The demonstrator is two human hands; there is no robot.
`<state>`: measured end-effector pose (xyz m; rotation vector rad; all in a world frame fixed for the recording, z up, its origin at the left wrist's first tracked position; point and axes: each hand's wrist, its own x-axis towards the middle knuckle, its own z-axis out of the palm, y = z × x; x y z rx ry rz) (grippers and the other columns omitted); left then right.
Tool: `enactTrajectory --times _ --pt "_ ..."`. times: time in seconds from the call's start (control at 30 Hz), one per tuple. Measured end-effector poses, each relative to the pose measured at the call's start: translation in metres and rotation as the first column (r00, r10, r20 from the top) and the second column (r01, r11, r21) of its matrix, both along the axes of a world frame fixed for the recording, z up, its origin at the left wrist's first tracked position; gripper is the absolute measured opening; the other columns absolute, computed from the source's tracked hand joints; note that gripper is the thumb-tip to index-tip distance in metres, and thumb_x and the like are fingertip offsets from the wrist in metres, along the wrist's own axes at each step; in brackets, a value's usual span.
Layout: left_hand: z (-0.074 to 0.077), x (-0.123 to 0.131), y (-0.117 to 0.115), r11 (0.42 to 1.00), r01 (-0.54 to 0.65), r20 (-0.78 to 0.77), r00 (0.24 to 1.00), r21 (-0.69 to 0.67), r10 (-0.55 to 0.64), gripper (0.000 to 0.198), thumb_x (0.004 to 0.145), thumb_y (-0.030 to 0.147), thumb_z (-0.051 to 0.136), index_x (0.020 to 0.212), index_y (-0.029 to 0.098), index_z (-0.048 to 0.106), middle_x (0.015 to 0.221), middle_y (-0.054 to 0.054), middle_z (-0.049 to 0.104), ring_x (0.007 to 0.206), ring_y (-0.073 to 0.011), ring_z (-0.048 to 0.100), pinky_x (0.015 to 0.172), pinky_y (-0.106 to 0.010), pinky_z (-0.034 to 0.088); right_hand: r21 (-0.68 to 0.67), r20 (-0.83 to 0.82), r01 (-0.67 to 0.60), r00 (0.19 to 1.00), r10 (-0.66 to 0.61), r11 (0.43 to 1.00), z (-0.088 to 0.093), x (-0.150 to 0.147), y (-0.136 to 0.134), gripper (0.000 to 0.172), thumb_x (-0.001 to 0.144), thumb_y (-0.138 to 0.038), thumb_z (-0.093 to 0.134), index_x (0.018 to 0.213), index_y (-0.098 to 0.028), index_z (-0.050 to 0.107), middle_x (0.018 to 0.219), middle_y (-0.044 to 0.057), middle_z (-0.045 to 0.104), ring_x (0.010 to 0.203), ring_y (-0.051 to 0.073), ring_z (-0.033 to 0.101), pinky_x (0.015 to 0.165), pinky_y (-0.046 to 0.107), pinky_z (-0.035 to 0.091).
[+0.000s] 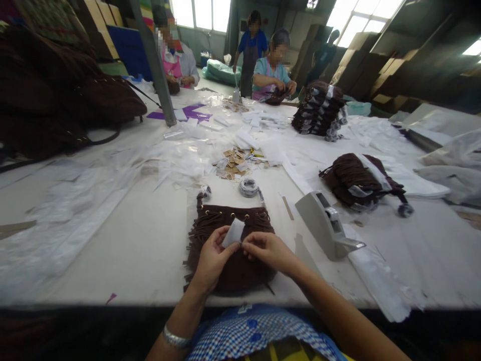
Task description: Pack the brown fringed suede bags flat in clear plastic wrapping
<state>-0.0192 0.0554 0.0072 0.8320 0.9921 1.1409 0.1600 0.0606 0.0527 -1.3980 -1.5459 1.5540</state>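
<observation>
A dark brown fringed bag (240,273) with gold eyelets lies flat on the white table (150,240) in front of me. Over its upper middle, my left hand (216,253) pinches a small white paper (233,232) between thumb and fingers. Right beside it, my right hand (263,246) has its thumb and forefinger pressed together at the paper's lower corner; what they hold there is too small to make out. A wrapped strap coil (248,187) rests just above the bag's top edge.
A grey tape dispenser (325,225) stands to the right, near another brown bag (355,180). Tags (235,161) lie beyond my bag. Stacked bags (319,110) stand farther back; brown bags (48,100) pile at left. A metal post (154,60) rises at back left. Several people are across the table.
</observation>
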Motion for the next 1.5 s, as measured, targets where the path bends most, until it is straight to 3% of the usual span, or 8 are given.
enactTrajectory --times 0.17,0.4,0.73,0.83,1.0,1.23,1.5 --pt "-0.001 0.001 0.001 1.000 0.001 -0.016 1.000 0.013 -0.001 0.052 0.071 0.030 0.080 0.116 0.018 0.058 0.115 -0.011 0.069 0.108 -0.0254 0.065 0.098 -0.038 0.048 -0.028 -0.015 0.014 1.000 -0.014 1.000 0.012 -0.004 -0.005 0.030 0.083 -0.047 0.066 0.083 -0.017 0.066 0.070 0.000 0.065 0.060 0.011 0.058 0.058 0.022 0.045" --pt "-0.001 0.002 0.002 0.997 0.007 -0.038 0.999 0.072 -0.005 0.048 0.074 0.029 0.078 0.115 0.017 0.057 0.115 -0.011 0.068 0.111 -0.0251 0.064 0.099 -0.037 0.048 0.072 -0.022 -0.011 1.000 0.013 0.997 0.032 -0.016 -0.006 0.025 0.084 -0.043 0.065 0.083 -0.018 0.067 0.072 0.001 0.066 0.062 0.013 0.060 0.062 0.023 0.047" --pt "-0.005 0.000 -0.001 0.992 0.033 -0.041 0.999 0.124 -0.029 0.043 0.079 0.029 0.074 0.118 0.019 0.057 0.119 -0.009 0.067 0.113 -0.0242 0.062 0.100 -0.034 0.047 0.144 0.312 0.051 0.945 -0.094 0.988 0.003 -0.019 0.010 0.034 0.083 -0.046 0.065 0.067 -0.017 0.065 0.058 0.000 0.062 0.053 0.012 0.054 0.051 0.022 0.038" --pt "-0.005 -0.002 -0.002 0.991 0.045 -0.024 0.999 0.128 -0.043 0.045 0.078 0.028 0.075 0.118 0.019 0.057 0.120 -0.009 0.067 0.114 -0.0239 0.062 0.101 -0.035 0.046 0.088 0.276 0.030 0.960 -0.053 0.996 -0.001 -0.016 0.011 0.033 0.083 -0.047 0.065 0.069 -0.017 0.064 0.056 -0.001 0.061 0.052 0.012 0.054 0.051 0.022 0.039" --pt "-0.005 -0.003 -0.001 0.995 0.041 0.014 0.999 0.093 -0.042 0.046 0.076 0.027 0.077 0.117 0.019 0.058 0.119 -0.008 0.067 0.112 -0.0224 0.063 0.099 -0.034 0.047 0.092 0.149 -0.059 0.988 0.045 0.994 0.004 -0.011 0.005 0.019 0.088 -0.033 0.059 0.080 -0.017 0.065 0.069 -0.001 0.065 0.063 0.012 0.060 0.064 0.022 0.046" --pt "-0.005 -0.001 0.001 0.998 0.033 0.000 0.999 0.054 -0.033 0.046 0.073 0.026 0.079 0.113 0.018 0.059 0.112 -0.007 0.070 0.107 -0.0225 0.065 0.098 -0.035 0.048 0.307 0.354 -0.047 0.933 -0.068 0.950 0.002 -0.015 -0.003 0.012 0.088 -0.021 0.058 0.083 -0.020 0.069 0.074 -0.001 0.069 0.070 0.014 0.062 0.068 0.024 0.043" --pt "-0.006 -0.001 0.003 0.996 0.062 -0.060 0.997 0.068 -0.058 0.044 0.075 0.028 0.076 0.114 0.018 0.057 0.116 -0.008 0.068 0.111 -0.0221 0.063 0.100 -0.035 0.046 0.332 0.368 0.000 0.921 -0.130 0.943 -0.008 -0.020 -0.002 0.011 0.088 -0.018 0.057 0.084 -0.020 0.068 0.077 0.001 0.071 0.073 0.016 0.064 0.068 0.024 0.042"
